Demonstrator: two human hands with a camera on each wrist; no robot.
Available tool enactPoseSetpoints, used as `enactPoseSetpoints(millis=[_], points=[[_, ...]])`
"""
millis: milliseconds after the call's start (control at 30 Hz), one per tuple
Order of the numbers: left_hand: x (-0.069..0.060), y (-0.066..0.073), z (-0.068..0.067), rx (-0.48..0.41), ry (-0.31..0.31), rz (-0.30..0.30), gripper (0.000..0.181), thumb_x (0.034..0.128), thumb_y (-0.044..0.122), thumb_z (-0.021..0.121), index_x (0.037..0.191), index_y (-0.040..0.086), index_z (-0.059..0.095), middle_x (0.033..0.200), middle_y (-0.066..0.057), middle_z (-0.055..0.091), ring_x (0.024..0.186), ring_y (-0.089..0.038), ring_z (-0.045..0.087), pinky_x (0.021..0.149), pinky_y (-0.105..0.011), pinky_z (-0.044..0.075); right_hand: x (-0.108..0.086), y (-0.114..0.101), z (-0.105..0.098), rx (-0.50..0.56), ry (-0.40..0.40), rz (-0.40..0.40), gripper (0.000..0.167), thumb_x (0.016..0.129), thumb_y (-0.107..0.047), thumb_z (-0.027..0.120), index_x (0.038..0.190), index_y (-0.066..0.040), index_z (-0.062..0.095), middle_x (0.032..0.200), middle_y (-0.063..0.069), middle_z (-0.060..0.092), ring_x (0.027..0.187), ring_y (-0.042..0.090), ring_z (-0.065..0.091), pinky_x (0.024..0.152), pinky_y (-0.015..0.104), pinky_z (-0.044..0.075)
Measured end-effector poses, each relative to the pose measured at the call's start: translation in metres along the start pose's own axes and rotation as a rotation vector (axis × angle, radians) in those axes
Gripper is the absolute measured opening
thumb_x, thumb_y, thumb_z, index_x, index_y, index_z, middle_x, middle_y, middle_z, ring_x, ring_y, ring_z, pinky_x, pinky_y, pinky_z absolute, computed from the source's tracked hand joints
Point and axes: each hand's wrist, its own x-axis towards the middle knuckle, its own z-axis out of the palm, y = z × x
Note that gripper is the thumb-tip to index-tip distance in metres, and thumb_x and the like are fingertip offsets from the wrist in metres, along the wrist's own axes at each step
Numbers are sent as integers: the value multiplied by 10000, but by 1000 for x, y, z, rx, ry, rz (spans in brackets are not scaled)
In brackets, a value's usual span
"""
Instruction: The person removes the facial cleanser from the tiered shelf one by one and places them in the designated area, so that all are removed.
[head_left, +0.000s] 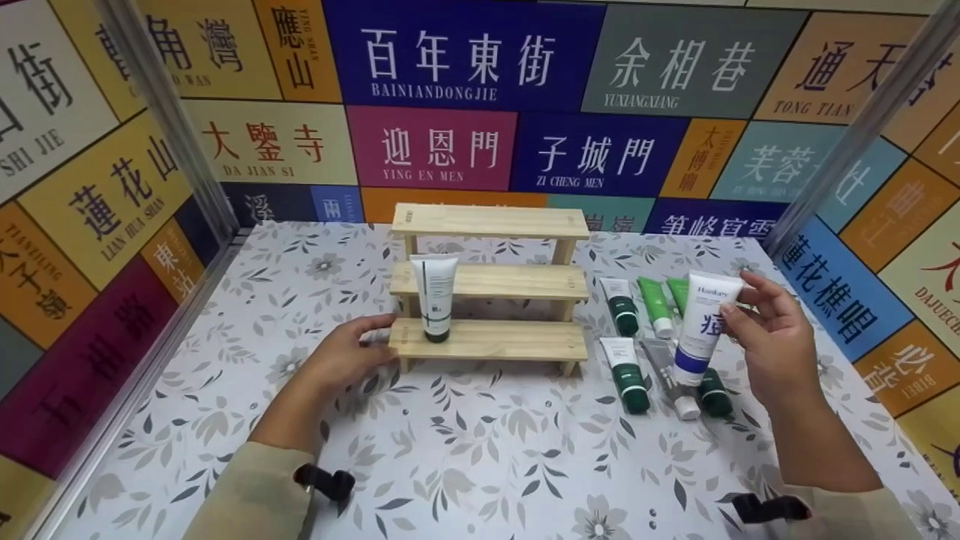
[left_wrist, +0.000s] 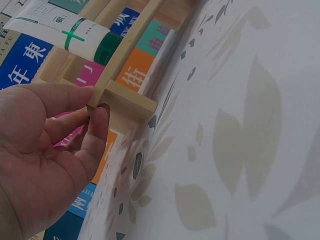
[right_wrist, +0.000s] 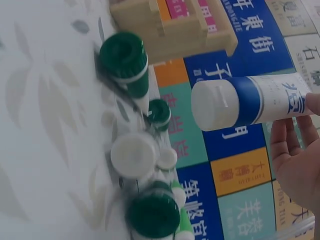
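Observation:
A three-tier wooden shelf (head_left: 495, 341) stands on the patterned table. Its lowest step bears a white tube (head_left: 436, 296) with a dark green cap, standing cap down near the left end. My left hand (head_left: 352, 349) pinches the left end of that lowest step; in the left wrist view, the thumb and fingers of the left hand (left_wrist: 55, 135) meet at the board's corner. Over on the right, my right hand (head_left: 772, 334) grips a white and blue tube (head_left: 705, 326) by its flat end, white cap down. The right wrist view shows this tube (right_wrist: 255, 102) raised above the table.
Several tubes lie on the table right of the shelf: white and green tubes (head_left: 628, 375), a green tube (head_left: 655, 306) and a greyish tube with a white cap (head_left: 685, 406). Printed panels (head_left: 465, 60) wall the back and sides, with clear corner posts (head_left: 847, 127).

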Motion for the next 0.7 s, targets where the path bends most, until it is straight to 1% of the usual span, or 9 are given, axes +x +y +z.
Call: enactPoseSetpoints(millis=[67, 200, 267, 400, 500, 567, 700], points=[[0, 0, -1, 5, 1, 2, 638, 1001, 173, 715, 1602, 227, 509, 1624, -132, 535, 1453, -360, 569, 1186, -495, 485, 3, 0, -9, -7, 19, 29, 596, 1013, -133, 735, 1564, -224, 529, 1288, -43, 631, 1098, 93, 660, 853, 142, 588], [0, 1, -2, 24, 1, -4, 641, 996, 177, 711, 1601, 240, 511, 1642, -109, 519, 1485, -363, 538, 1230, -522, 440, 7, 2, -28, 16, 47, 98, 617, 1020, -125, 723, 1589, -238, 514, 1264, -55, 614, 1074, 88, 639, 842, 140, 585], [0, 1, -1, 21, 4, -10, 640, 992, 170, 712, 1597, 244, 516, 1632, -100, 531, 1476, -353, 548, 1229, -519, 441, 10, 4, -37, 23, 59, 145, 639, 1013, -141, 736, 1598, -259, 507, 1263, -66, 593, 1094, 88, 619, 847, 137, 586], [0, 0, 0, 15, 1, -5, 639, 991, 158, 714, 1595, 233, 520, 1618, -103, 547, 1454, -347, 569, 1215, -505, 457, 16, 7, -52, 17, 87, 239, 694, 977, -211, 788, 1602, -318, 505, 1266, -97, 569, 1137, 88, 581, 840, 139, 585], [1, 0, 0, 14, -3, 0, 641, 992, 158, 712, 1598, 223, 516, 1608, -113, 556, 1441, -345, 580, 1204, -495, 469, 20, 9, -63, 17, 87, 288, 718, 959, -240, 807, 1602, -340, 501, 1276, -116, 565, 1164, 83, 568, 834, 149, 588], [1, 0, 0, 13, 0, -3, 642, 988, 162, 716, 1595, 225, 519, 1598, -115, 565, 1434, -341, 586, 1199, -490, 473, 23, 11, -70, 23, 75, 307, 723, 965, -230, 800, 1609, -338, 490, 1279, -117, 566, 1166, 83, 567, 832, 158, 589], [1, 0, -1, 20, 5, -11, 647, 985, 166, 720, 1596, 239, 519, 1605, -111, 559, 1442, -343, 577, 1210, -500, 460, 26, 17, -83, -2, 49, 360, 708, 990, -239, 773, 1620, -350, 470, 1271, -120, 564, 1155, 83, 555, 837, 173, 588]])
